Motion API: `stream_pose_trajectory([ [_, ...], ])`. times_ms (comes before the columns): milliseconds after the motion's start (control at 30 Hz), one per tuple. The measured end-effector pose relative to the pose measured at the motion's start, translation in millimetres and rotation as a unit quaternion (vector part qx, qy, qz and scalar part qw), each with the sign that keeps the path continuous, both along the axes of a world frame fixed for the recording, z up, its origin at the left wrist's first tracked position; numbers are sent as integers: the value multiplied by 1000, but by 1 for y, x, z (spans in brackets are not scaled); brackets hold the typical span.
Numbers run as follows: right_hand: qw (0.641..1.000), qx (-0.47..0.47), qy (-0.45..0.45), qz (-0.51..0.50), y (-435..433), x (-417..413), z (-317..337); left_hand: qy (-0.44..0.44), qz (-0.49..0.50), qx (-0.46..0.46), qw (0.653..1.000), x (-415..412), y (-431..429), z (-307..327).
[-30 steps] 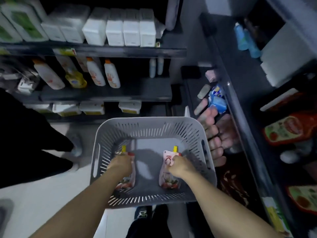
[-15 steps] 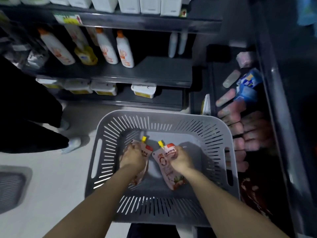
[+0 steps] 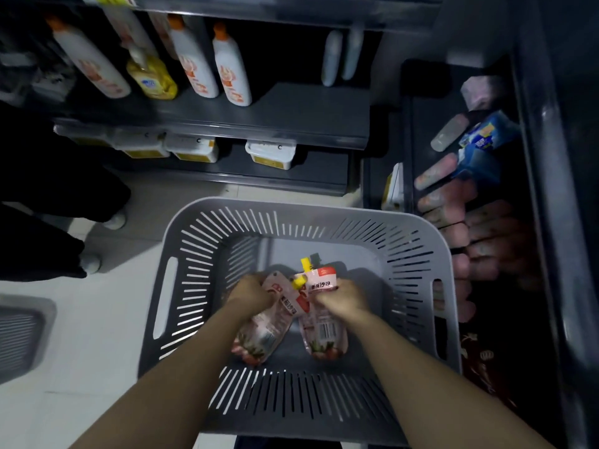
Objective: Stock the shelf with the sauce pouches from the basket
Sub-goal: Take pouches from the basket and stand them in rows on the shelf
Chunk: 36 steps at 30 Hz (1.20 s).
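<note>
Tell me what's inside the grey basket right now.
In it, the left hand grips the left pouch and the right hand grips the right pouch. Whatever lies beneath them is covered.

White bottles with orange caps (image 3: pixel 231 69), yellow pump bottle (image 3: pixel 152 77) among them, white tubs with yellow labels (image 3: pixel 271 153) in a row below, blue packets (image 3: pixel 483 140) at right, a person's dark trouser legs (image 3: pixel 48 196) and white shoes (image 3: pixel 115 220) at left, grey slatted panel (image 3: pixel 19 335) at floor level.

matt, smooth grey slotted plastic basket (image 3: pixel 324 209); glossy, crinkled pink film sauce pouches (image 3: pixel 324 330); smooth white plastic bottles (image 3: pixel 231 66); dull dark metal shelf (image 3: pixel 308 108).
</note>
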State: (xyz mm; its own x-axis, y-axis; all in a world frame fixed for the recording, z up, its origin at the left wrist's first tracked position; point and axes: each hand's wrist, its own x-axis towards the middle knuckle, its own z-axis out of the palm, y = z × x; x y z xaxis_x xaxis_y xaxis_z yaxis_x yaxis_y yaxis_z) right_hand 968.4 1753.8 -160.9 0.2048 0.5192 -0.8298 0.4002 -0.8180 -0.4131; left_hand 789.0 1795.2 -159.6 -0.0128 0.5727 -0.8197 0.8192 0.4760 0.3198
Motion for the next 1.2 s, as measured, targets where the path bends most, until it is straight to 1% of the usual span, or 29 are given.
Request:
stream_pose_trajectory([
  [67, 998, 18, 20, -55, -1, 1, 0, -30, 35, 11, 999, 2, 1, 0],
  [133, 994, 32, 20, -99, -1, 4, -1, -38, 48, 30, 998, 2, 5, 3],
  [200, 988, 60, 22, -138, 2, 7, 1, -49, 95, 47, 993, -3, 10, 1],
  [300, 979, 97, 21, -178, 8, 10, 7, -89, 188, 57, 976, -10, 16, 4],
  [367, 975, 101, 31, -197, 12, 9, 9, -102, 205, 63, 971, -12, 18, 6],
  [433, 971, 88, 66, -212, 15, 5, 14, -133, 225, 64, 963, -9, 18, 9],
  [533, 967, 36, 131, -215, 18, -3, 19, -192, 257, 9, 947, -6, 15, 19],
  [600, 961, 18, 150, -233, 18, -7, 17, -202, 276, -52, 938, -10, 16, 22],
  [667, 959, 1, 162, -232, 17, -13, 16, -226, 303, -90, 921, -13, 17, 21],
  [767, 962, 0, 178, -207, 14, -27, 14, -261, 269, -98, 922, -9, 10, 18],
  [867, 976, 38, 129, -172, 15, -35, 5, -294, 273, -136, 906, -4, -1, 14],
  [933, 983, 45, 109, -141, 16, -33, 5, -275, 244, -178, 913, -2, -7, 16],
  [1000, 983, 29, 122, -138, 17, -27, 6, -275, 222, -215, 911, -1, -11, 16],
  [1100, 977, -6, 155, -146, 16, -17, 12, -308, 204, -238, 898, 2, -16, 14],
  [1167, 978, -22, 158, -131, 14, -10, 13, -313, 188, -241, 899, 3, -15, 17],
  [1200, 980, -26, 155, -123, 13, -9, 14, -302, 178, -236, 906, 3, -14, 20],
])
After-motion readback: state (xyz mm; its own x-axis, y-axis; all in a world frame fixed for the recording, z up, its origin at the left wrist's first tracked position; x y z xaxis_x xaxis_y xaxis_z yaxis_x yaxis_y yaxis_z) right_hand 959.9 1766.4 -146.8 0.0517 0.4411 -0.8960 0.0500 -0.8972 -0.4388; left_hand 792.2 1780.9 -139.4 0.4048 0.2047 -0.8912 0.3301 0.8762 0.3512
